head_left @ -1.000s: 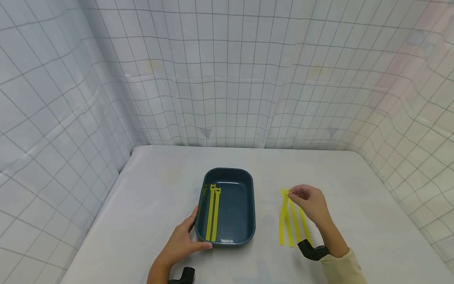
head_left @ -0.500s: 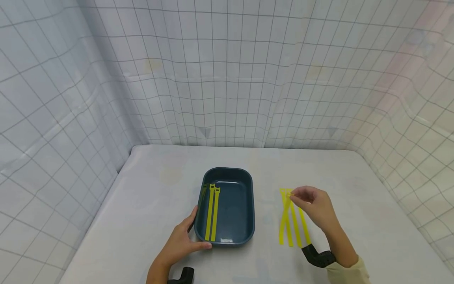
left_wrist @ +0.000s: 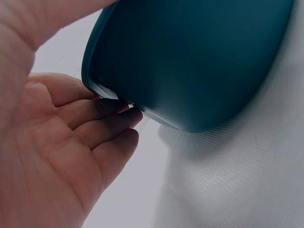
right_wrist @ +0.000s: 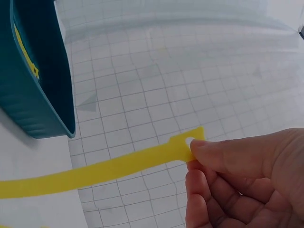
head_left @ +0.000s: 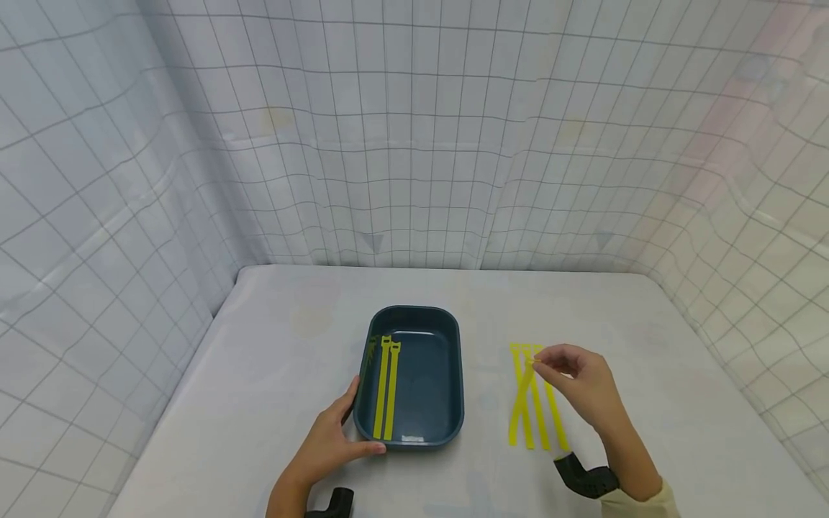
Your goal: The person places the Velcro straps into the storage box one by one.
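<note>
My left hand (head_left: 327, 447) grips the near left corner of a dark teal rectangular tray (head_left: 429, 388), thumb along the front side and fingers against the left side. Two yellow hook-and-loop cable ties (head_left: 380, 392) lie side by side lengthwise along the tray's left part. To the right, my right hand (head_left: 583, 385) pinches the slotted head of another yellow cable tie (right_wrist: 118, 168) between thumb and fingertip. In the right wrist view its strip trails off to the left, raised at the head. Under and beside this hand, several more yellow ties (head_left: 540, 414) lie on the table.
A white cloth-covered table (head_left: 311, 316) carries everything. White gridded curtains (head_left: 421, 144) hang at the back and on both sides. A black wrist camera (head_left: 586, 478) sits on the right wrist, and another black device (head_left: 339, 501) is at the left wrist.
My right hand has drawn slightly toward me and to the right, pulling the pinched tie's head away from the others and tilting the tie. The left hand and tray stay in place.
</note>
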A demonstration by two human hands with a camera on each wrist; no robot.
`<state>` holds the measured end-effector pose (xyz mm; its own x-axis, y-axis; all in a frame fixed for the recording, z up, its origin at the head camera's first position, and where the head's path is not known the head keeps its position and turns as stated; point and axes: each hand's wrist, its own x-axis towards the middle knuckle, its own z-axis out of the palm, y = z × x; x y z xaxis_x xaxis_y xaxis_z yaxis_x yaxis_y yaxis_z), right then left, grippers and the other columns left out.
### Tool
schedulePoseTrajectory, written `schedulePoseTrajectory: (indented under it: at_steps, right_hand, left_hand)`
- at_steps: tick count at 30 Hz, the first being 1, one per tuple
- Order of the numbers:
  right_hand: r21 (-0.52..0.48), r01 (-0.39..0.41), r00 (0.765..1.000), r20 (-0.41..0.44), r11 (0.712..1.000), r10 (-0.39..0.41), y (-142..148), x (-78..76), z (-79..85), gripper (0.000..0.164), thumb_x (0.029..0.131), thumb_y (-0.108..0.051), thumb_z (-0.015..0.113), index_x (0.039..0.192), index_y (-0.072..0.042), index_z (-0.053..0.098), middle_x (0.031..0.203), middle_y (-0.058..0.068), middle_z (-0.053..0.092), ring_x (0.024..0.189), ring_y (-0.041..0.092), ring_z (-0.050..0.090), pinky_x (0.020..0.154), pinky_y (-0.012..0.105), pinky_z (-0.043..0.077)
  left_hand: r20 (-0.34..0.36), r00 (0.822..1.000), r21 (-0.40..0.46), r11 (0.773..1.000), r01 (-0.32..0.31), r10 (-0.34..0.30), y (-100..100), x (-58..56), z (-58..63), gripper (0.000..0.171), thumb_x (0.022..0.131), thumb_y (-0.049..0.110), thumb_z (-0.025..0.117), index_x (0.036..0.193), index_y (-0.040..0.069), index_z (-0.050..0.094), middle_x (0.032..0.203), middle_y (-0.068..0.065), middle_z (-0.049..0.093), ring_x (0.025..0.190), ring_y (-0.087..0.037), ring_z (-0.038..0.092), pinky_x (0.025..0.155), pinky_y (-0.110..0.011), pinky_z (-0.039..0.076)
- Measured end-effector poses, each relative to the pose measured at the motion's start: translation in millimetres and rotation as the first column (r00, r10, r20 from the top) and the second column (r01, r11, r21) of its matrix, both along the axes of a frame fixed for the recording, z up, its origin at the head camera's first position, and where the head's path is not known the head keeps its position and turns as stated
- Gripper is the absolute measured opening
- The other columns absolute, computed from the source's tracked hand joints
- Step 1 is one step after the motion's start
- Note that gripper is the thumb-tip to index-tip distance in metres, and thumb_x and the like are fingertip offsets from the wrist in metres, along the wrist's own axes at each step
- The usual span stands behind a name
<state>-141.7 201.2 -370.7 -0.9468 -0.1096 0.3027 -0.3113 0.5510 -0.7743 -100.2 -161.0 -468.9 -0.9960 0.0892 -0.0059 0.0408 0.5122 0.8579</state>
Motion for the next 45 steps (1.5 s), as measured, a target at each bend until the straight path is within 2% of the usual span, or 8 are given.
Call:
schedulePoseTrajectory:
  at_steps: [5, 13, 18, 31, 39, 45]
  right_hand:
    - [0.006, -0.006, 1.0, 0.008, 1.0, 0.006, 1.1, 4.5, 2.1, 0.011, 0.081, -0.013, 0.071, 0.088, -0.005, 0.067, 0.08, -0.001, 0.064, 0.07, 0.01, 0.059, 0.066, 0.022, 0.049]
    - [0.016, -0.012, 0.999, -0.045, 1.0, 0.013, 3.4, 10.9, 6.2, 0.01, 0.08, -0.009, 0.072, 0.088, -0.005, 0.067, 0.08, -0.002, 0.064, 0.072, 0.008, 0.06, 0.065, 0.021, 0.049]
    - [0.016, -0.022, 0.999, -0.047, 1.0, 0.023, 3.1, 11.2, 8.3, 0.01, 0.08, -0.009, 0.072, 0.088, -0.005, 0.067, 0.08, -0.002, 0.064, 0.071, 0.008, 0.059, 0.063, 0.021, 0.048]
    - [-0.015, -0.026, 0.994, -0.105, 1.0, 0.024, 8.4, 16.5, 23.0, 0.008, 0.08, -0.003, 0.07, 0.087, -0.005, 0.068, 0.079, 0.002, 0.065, 0.069, 0.009, 0.06, 0.063, 0.018, 0.047]
    - [-0.115, -0.009, 0.982, -0.189, 0.993, -0.013, 8.2, 14.9, 35.9, 0.009, 0.078, 0.003, 0.07, 0.085, 0.0, 0.067, 0.079, 0.004, 0.065, 0.07, 0.009, 0.06, 0.066, 0.015, 0.049]
    - [-0.199, -0.031, 0.978, -0.21, 0.98, -0.011, 7.6, 14.4, 46.5, 0.009, 0.078, 0.006, 0.068, 0.086, 0.004, 0.066, 0.079, 0.002, 0.065, 0.072, 0.012, 0.059, 0.067, 0.015, 0.05]
  left_hand:
    - [0.001, 1.0, 0.016, 1.0, 0.005, -0.005, 0.0, 0.0, -0.5, 0.117, 0.056, 0.041, 0.086, 0.146, 0.005, 0.021, 0.147, -0.011, 0.026, 0.132, -0.029, 0.028, 0.101, -0.047, 0.031]
    - [-0.003, 1.0, 0.012, 1.0, 0.008, -0.008, -0.1, 0.1, 0.0, 0.118, 0.056, 0.042, 0.086, 0.146, 0.005, 0.021, 0.147, -0.011, 0.026, 0.132, -0.029, 0.028, 0.101, -0.046, 0.031]
    - [-0.002, 1.0, 0.013, 1.0, 0.006, -0.006, -0.4, 0.4, 1.1, 0.118, 0.056, 0.042, 0.086, 0.146, 0.006, 0.02, 0.147, -0.01, 0.026, 0.132, -0.029, 0.028, 0.101, -0.046, 0.031]
    - [-0.006, 1.0, -0.001, 1.0, 0.005, -0.005, 0.3, 0.5, 2.2, 0.117, 0.056, 0.043, 0.086, 0.146, 0.005, 0.021, 0.147, -0.012, 0.027, 0.132, -0.03, 0.029, 0.101, -0.048, 0.031]
    - [-0.018, 1.0, 0.006, 1.0, 0.005, -0.005, 0.1, 1.2, 1.9, 0.116, 0.056, 0.041, 0.086, 0.146, 0.004, 0.022, 0.146, -0.014, 0.027, 0.131, -0.032, 0.029, 0.1, -0.048, 0.032]
    - [-0.006, 1.0, 0.007, 1.0, 0.002, -0.002, 0.7, 1.3, 1.8, 0.118, 0.055, 0.042, 0.087, 0.146, 0.005, 0.022, 0.146, -0.012, 0.027, 0.132, -0.031, 0.029, 0.101, -0.048, 0.031]
